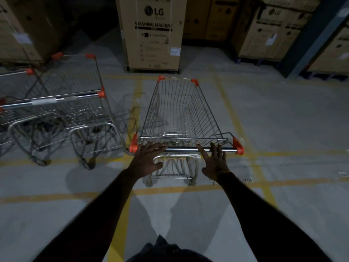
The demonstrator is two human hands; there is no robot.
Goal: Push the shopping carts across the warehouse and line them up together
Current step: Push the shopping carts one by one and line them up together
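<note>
A wire shopping cart (177, 112) with orange corner caps stands straight ahead of me on the grey floor, its chrome handle bar (186, 149) nearest to me. My left hand (147, 159) lies at the left end of the bar, fingers spread and straight. My right hand (214, 160) is at the right part of the bar, fingers also extended. Neither hand is curled round the bar. To the left stand two more carts (75, 103) side by side, their handles facing me.
A tall cardboard washing-machine box (153, 33) stands just beyond the cart's front. More stacked boxes (268, 31) line the back wall and the left. A dark pillar (309, 38) rises at the right. Yellow floor lines (136, 191) cross under the cart.
</note>
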